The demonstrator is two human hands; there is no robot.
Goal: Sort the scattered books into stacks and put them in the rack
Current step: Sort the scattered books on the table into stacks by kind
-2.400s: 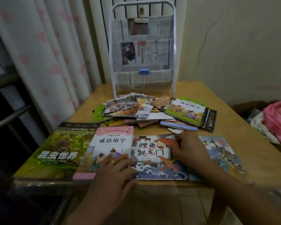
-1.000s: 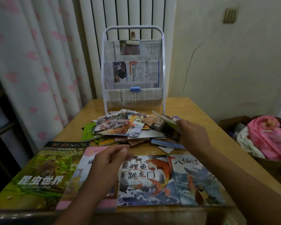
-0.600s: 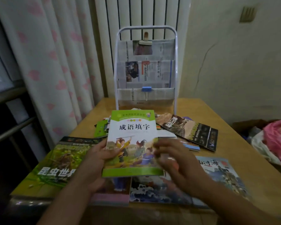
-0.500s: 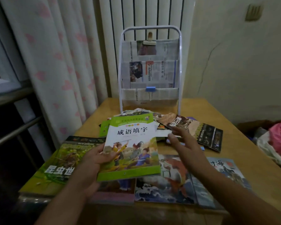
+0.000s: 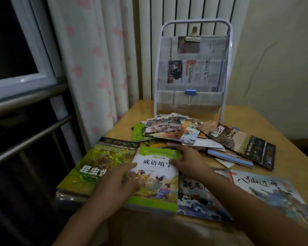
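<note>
Books lie in a row along the near edge of the wooden table (image 5: 267,121). The green-bordered book (image 5: 156,181) rests flat on top of that row, between the insect book (image 5: 96,164) at its 9 o'clock and the carp book (image 5: 199,197) at its 3 o'clock. The sea book (image 5: 272,190) lies further toward 3 o'clock, just beside the carp book.

The left hand (image 5: 117,185) lies palm down on the left half of the green-bordered book, fingers spread and flat, gripping nothing. The right hand (image 5: 188,161) rests at the book's upper right corner, fingers loosely spread and pressing down on the cover; it does not pinch anything.

At 12 o'clock from the hands, a loose pile of scattered books (image 5: 171,132) covers the middle of the table. A dark landscape book (image 5: 242,141) lies tilted on the pile's 3 o'clock side.

Behind the pile, at the far edge, stands the white rack (image 5: 228,68), upright, its pockets lined with newspaper. A blue clip (image 5: 190,92) is fixed on the lowest pocket. A curtain (image 5: 96,59) with pink hearts hangs at 10 o'clock.
</note>
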